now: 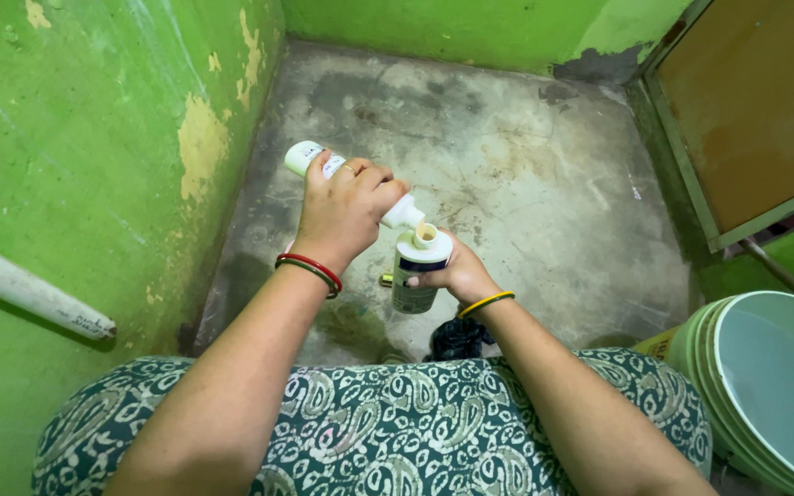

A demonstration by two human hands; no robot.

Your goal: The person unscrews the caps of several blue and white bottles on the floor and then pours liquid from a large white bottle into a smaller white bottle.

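My left hand (pixel 342 216) grips a white plastic bottle (pixel 305 156) and tips it over, so its narrow neck points down to the right. Just under that neck is the open mouth of a second white bottle (pixel 418 266) with a dark label. That bottle stands upright, held from the right side by my right hand (pixel 464 276). The two bottle mouths nearly touch. Red and green bangles ring my left wrist and a yellow one my right. No liquid is visible between the bottles.
A small yellowish cap-like piece (pixel 385 280) lies on the stained concrete floor (pixel 526 156) beside the upright bottle. A dark object (pixel 459 338) sits near my knees. Pale green stacked buckets (pixel 765 386) stand at right, a white pipe (pixel 29 289) juts from the left green wall, and a brown door (pixel 746 101) fills the far right.
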